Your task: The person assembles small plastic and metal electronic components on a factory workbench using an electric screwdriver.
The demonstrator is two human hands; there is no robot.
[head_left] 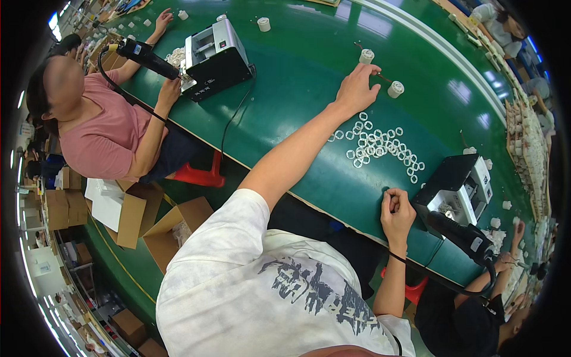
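My left hand (358, 88) stretches far over the green table, its fingertips at the near side of a white cylindrical part (366, 56) with a dark wire. Its thumb stands apart from the fingers, and no grip on the part shows. Right of it stands a second white cylindrical part (395, 89), also with a wire. Nearer to me, many flat white rings (380, 144) lie scattered and partly overlapping. By the table's near edge, my right hand (397, 215) is closed with curled fingertips; what they hold, if anything, is too small to make out.
A black-and-white bench machine (455, 193) with a black cylindrical tool (458, 235) stands right of my right hand. At left, a co-worker (110, 128) works at a similar machine (215, 59); its cable trails across the table (285, 113). Open cardboard boxes (172, 229) sit below.
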